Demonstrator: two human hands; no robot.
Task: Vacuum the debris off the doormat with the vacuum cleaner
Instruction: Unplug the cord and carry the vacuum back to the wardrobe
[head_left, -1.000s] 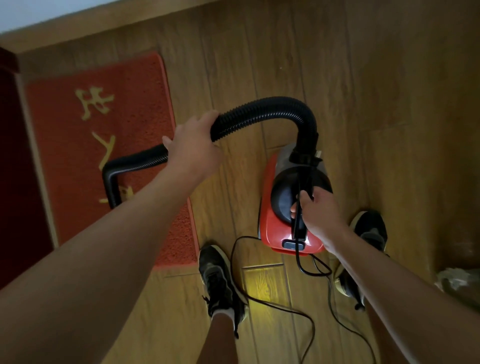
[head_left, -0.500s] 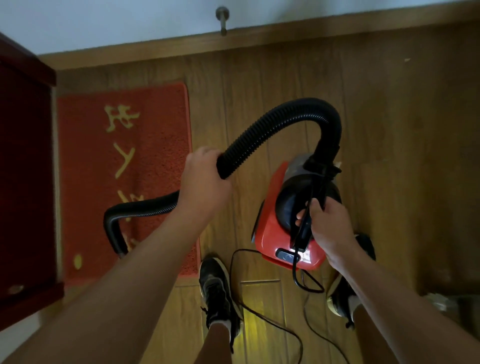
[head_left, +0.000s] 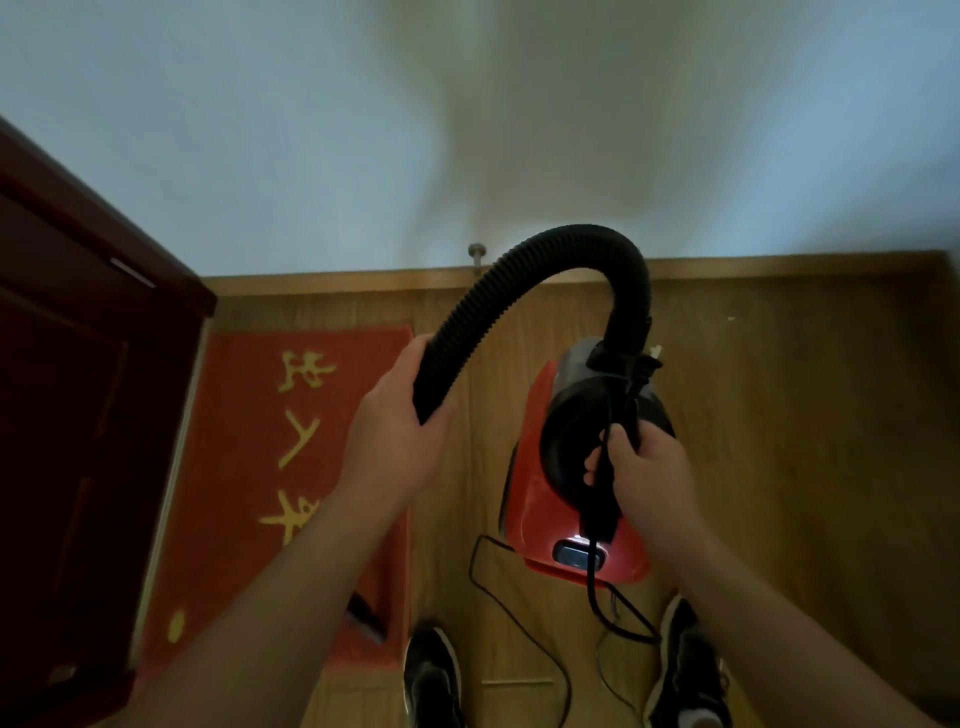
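Now the left hand (head_left: 400, 431) grips the black hose (head_left: 519, 291) and the right hand (head_left: 644, 478) curls round the handle of the red vacuum cleaner (head_left: 540, 499), just beside the doormat (head_left: 244, 467). Best to steady the body and sweep the nozzle (head_left: 363, 618) slowly across the mat.

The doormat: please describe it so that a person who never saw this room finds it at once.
Start at the dark red door on the left. Next to it, flat on the wooden floor, lies the doormat. Unlike the red vacuum cleaner nearby, it is a rectangle with yellow characters.
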